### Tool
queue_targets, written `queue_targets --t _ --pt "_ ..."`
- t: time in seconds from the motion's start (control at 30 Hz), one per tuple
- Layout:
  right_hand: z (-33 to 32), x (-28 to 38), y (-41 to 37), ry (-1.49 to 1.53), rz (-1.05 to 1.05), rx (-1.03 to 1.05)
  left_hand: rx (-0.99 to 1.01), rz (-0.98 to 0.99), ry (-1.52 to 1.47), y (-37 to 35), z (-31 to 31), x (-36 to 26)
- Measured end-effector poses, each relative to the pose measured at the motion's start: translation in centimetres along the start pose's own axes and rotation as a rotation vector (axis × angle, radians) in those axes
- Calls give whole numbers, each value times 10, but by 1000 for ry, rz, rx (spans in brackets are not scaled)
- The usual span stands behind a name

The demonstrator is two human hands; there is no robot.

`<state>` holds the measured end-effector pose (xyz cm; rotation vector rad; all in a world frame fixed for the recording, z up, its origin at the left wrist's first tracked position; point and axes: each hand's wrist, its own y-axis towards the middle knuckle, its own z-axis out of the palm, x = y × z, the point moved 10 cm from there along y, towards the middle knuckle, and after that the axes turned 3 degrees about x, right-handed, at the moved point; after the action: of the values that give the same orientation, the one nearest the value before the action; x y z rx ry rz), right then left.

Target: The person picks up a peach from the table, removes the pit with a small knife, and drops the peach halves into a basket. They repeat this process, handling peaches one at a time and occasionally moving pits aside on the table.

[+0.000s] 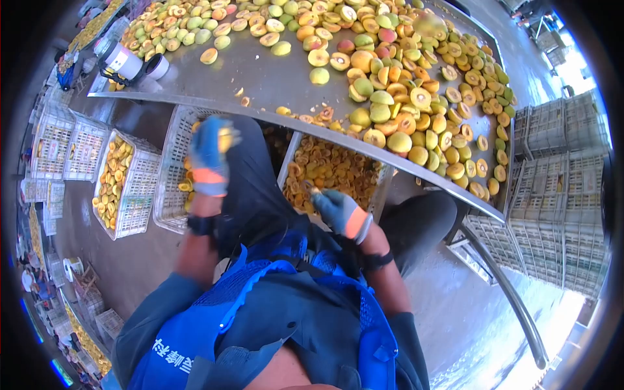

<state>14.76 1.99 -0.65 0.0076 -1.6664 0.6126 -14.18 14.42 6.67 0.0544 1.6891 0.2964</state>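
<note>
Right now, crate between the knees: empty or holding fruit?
Holding fruit. Cut pieces cover the visible inside of the crate; how deep, cannot tell.

Blue gloves [209, 149], orange cuffs [357, 223], dark shirt [286, 315], blue harness [376, 325].

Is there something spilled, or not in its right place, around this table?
Small fruit scraps lie loose near the front edge of the metal table, apart from the larger fruit pieces. They look like minor spillage; nothing else clearly stands out.
</note>
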Motion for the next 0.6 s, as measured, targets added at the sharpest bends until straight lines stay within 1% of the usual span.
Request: queue_targets --t 0.03,0.07,0.1,0.17,0.2,0.27,0.3,0.33,0.4,0.43,0.5,0.57,0.6 --pt "-11 -24 10 -334 -16 -100 -140 -96 -44 6 -44 15" --pt "-11 -34 10 -267 30 -104 -110 88 501 16 -69 -12" --pt "-10 -44 8 -200 78 -108 -78 273 1043 21 -69 -37" --pt "-11 -43 7 -339 47 -157 -99 424 1225 28 -45 -59" --pt "-12 -44 6 -339 94 -141 -107 491 1319 28 -30 -66" --pt "-18 -34 10 -265 48 -172 118 394 869 50 27 -52" --pt "-19 -33 9 -226 31 -185 241 405 744 57 70 -47" --pt "-22 -37 10 -223 40 -195 344 395 646 59 118 -58" --pt "-27 -36 -2 -166 14 -238 437 425 586 68 200 -37" --pt "-34 -30 0 -153 -30 -263 437 499 581 72 238 -23" --pt "-38 -44 -8 -51 -30 -328 533 488 606 82 305 -6" --pt "-44 -57 -14 -126 -29 -352 675 512 806 79 353 19" --pt "-49 -60 -17 -111 -25 -368 754 484 870 79 365 36"
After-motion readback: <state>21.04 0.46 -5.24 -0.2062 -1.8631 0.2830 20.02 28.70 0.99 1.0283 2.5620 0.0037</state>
